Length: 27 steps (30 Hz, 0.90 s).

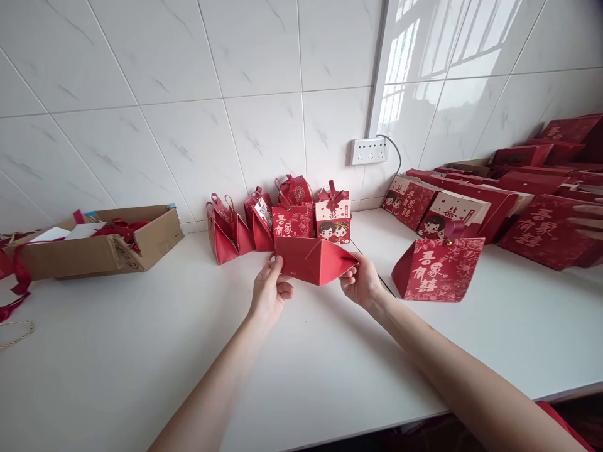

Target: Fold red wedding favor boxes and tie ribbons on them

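Between my hands is a folded red paper gift box (313, 260), held up over the white table, its plain base and one folded side facing me. My left hand (272, 285) pinches its left edge with the thumb on top and fingers below. At its right end, my right hand (362, 280) grips the pointed side with closed fingers. To the right of my right hand stands a finished-looking red gift box (445, 270) with pale Chinese characters and a ribbon loop at its top. Behind the held box stand several small red gift boxes (292, 220) with ribbon handles.
An open cardboard box (89, 257) with red ribbons and white paper sits at the left. Many flat red boxes (541, 229) lean in rows at the right, where another hand (588, 220) shows at the edge. A power strip (369, 151) is on the tiled wall.
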Each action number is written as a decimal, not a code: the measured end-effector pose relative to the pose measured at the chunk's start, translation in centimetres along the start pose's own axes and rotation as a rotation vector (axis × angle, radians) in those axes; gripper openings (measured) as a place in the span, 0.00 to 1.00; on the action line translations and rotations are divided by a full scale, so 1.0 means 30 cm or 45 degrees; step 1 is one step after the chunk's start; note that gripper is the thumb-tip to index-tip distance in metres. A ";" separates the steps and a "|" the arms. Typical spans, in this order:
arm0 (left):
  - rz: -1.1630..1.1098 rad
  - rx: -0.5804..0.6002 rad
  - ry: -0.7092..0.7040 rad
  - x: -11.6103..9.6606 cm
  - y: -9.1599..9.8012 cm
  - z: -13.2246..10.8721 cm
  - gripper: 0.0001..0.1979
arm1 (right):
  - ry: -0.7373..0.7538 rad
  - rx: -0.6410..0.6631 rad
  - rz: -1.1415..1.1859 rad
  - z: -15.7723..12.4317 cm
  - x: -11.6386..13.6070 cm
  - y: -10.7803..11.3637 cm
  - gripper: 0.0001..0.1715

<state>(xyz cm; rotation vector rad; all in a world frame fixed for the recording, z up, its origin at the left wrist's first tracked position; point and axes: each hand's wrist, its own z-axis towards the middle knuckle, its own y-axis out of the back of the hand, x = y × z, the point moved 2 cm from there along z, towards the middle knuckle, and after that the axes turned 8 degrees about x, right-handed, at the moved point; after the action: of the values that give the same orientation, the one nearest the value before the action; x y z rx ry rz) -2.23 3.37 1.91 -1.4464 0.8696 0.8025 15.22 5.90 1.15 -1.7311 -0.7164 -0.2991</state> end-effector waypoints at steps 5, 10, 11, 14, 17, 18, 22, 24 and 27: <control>0.085 0.074 -0.072 -0.009 -0.002 -0.007 0.27 | 0.001 -0.024 -0.111 0.015 -0.006 0.012 0.17; 0.137 0.043 -0.106 -0.003 0.006 -0.005 0.24 | 0.121 -0.009 -0.276 0.020 -0.001 0.019 0.15; 0.148 0.024 -0.107 -0.001 0.010 -0.001 0.24 | 0.165 0.002 -0.315 0.020 0.000 0.021 0.14; 0.149 -0.033 -0.097 0.006 0.025 0.015 0.24 | 0.306 0.048 -0.421 0.016 -0.004 0.024 0.12; 0.123 -0.098 -0.145 0.011 0.040 0.032 0.23 | 0.533 0.144 -0.599 0.007 -0.013 0.023 0.14; 0.117 -0.099 -0.193 0.013 0.044 0.035 0.24 | 0.619 0.183 -0.660 0.004 -0.016 0.022 0.17; 0.306 0.192 -0.561 0.022 0.045 0.026 0.34 | 0.824 0.273 -0.679 0.004 -0.029 0.026 0.24; 0.556 0.405 -0.806 0.026 0.037 0.006 0.41 | 0.866 0.298 -0.602 0.008 -0.031 0.027 0.23; 0.960 0.566 -1.107 0.026 0.025 -0.023 0.48 | 0.911 0.338 -0.500 0.010 -0.028 0.025 0.20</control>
<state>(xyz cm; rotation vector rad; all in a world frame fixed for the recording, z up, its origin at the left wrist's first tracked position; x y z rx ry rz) -2.52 2.63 0.89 -0.2524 0.8078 1.5197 14.97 5.82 0.03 -1.1022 -0.5211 -0.9888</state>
